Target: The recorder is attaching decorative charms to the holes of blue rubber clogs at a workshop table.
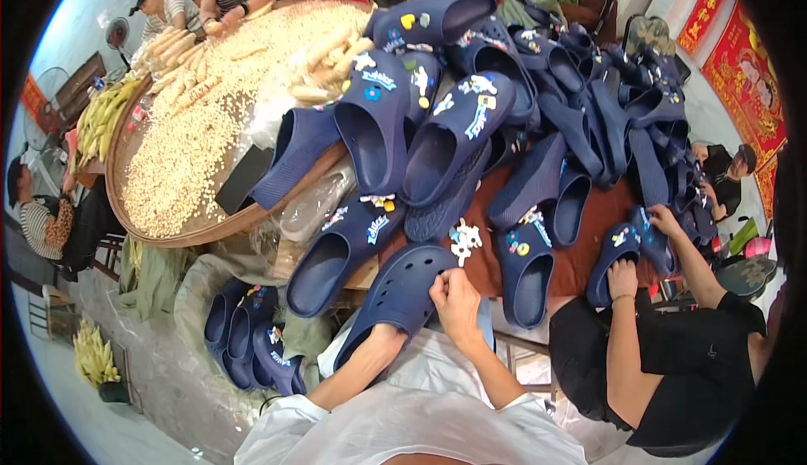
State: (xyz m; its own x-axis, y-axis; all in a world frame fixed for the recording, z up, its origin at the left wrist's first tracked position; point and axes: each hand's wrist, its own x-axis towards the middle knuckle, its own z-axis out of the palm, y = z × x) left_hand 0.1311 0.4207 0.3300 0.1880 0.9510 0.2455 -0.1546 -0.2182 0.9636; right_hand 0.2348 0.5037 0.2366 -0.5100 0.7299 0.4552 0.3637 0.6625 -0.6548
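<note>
A navy foam clog (397, 290) with round holes and no charms rests over my lap at the table's front edge. My left hand (385, 341) is pushed into its opening and holds it from inside, the fingers hidden. At the clog's right side my right hand (456, 301) is closed in a pinch; whatever lies between its fingertips cannot be made out. Just beyond those fingers is a cluster of white cartoon shoe charms (465, 242). A navy clog with charms (329, 257) lies left of the one I hold, and another decorated clog (528, 270) lies to its right.
Navy clogs (458, 133) are heaped over the brown-covered table (479, 221). A round woven tray (120, 188) of corn kernels stands at the left, beside a sack (197, 272) with clogs. At right, a co-worker's hands (623, 278) handle clogs. Other people sit farther off.
</note>
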